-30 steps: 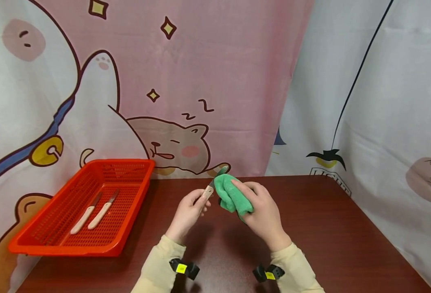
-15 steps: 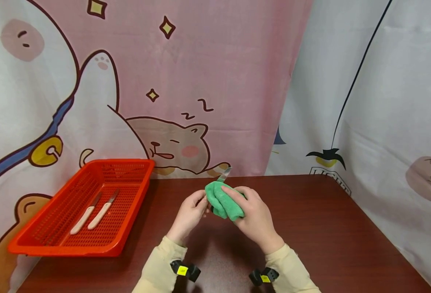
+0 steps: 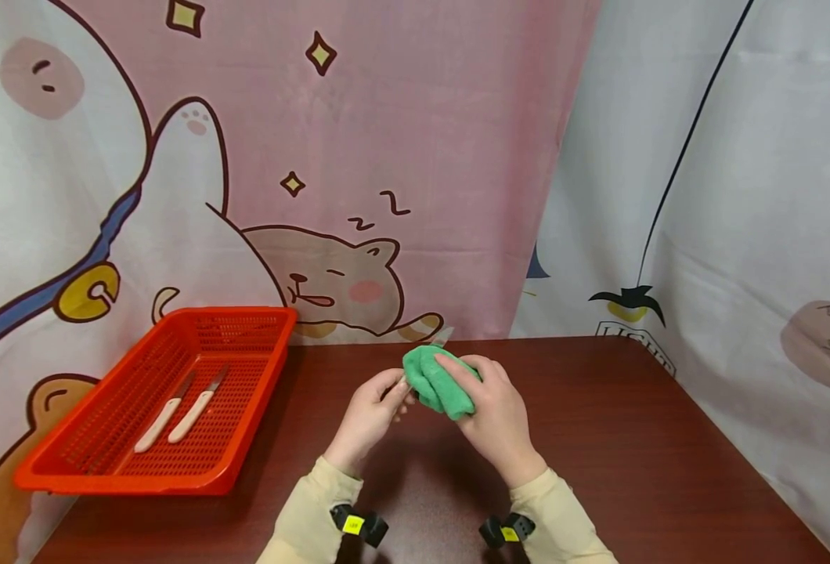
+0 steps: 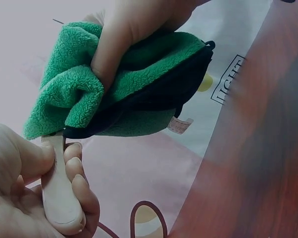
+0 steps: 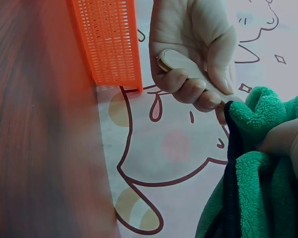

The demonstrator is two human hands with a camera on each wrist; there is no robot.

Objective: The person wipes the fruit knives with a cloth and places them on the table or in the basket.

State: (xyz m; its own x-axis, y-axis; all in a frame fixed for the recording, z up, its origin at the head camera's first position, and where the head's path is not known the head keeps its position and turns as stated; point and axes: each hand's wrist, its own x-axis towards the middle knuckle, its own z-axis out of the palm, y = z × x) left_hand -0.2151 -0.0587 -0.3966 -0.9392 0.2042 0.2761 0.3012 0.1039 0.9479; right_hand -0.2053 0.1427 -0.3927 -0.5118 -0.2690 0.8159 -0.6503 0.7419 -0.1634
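My left hand [image 3: 369, 415] grips a knife by its pale handle [image 4: 59, 191], thumb on one side and fingers curled round the other. A green towel [image 3: 438, 380] with a dark edging wraps the knife's blade, pinched there by my right hand [image 3: 496, 415]. Past the far side of the towel, only the blade's tip [image 3: 443, 337] shows in the head view. In the right wrist view, the towel [image 5: 260, 168] meets the handle close to my left fingers. Both hands are held above the table, close together.
An orange perforated basket [image 3: 211, 479] stands on the left of the brown table [image 3: 640, 439]. Two pale-handled knives lie in it, a left knife [image 3: 160, 423] and a right knife [image 3: 193, 415]. A printed curtain [image 3: 457, 157] hangs behind the table.
My right hand moved the towel left and down along the blade to the handle, then slightly back up and right. Less of the blade shows now. The left hand stays nearly in place.
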